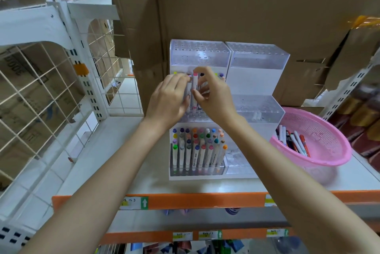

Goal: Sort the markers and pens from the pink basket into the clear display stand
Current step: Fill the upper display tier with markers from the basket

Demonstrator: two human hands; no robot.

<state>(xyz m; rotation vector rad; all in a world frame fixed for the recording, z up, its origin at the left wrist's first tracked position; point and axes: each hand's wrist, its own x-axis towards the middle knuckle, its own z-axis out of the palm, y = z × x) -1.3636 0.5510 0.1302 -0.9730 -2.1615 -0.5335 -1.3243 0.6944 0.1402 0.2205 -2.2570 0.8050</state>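
A pink-capped marker (194, 85) is being pinched upright between the thumb and fingers of the right hand (216, 97). A white marker barrel (187, 89) just beside it is being gripped by the curled fingers of the left hand (166, 99). Both hands are being held close together at the middle tier of the clear display stand (259, 56). Rows of capped markers (197, 146) are being kept upright in its bottom tier. More pens (294, 140) are lying in the pink basket (320, 130), which is resting on the shelf (127, 161) just right of the stand.
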